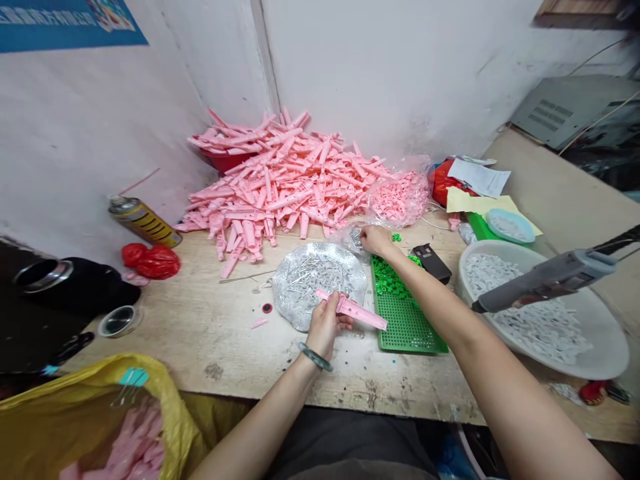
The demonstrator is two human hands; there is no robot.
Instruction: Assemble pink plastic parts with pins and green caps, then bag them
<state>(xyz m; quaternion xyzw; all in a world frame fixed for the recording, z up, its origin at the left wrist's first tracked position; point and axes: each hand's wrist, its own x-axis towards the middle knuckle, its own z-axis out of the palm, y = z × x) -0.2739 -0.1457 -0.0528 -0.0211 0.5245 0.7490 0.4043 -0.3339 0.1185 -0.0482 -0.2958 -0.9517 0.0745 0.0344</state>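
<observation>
My left hand (327, 323) is closed around a long pink plastic part (364, 314), held above the near right edge of a silvery dish (286, 303). In that dish lie many small grey pieces and thin metal pins. Farther off, my right hand (376, 240) reaches to a clear plastic bag (349, 237) with small metallic pieces in it. Its fingers are bent together at the bag, and whatever they hold is hidden. Below my right forearm is a green perforated tray (407, 337) with small green parts (387, 277) in its far end.
Pink parts (295, 180) form a big heap against the wall. At right, an electric screwdriver (550, 280) hangs over a white basin (613, 350) of white pieces. A spray can (145, 221) leans at left. A yellow sack (173, 393) with pink parts stands front left.
</observation>
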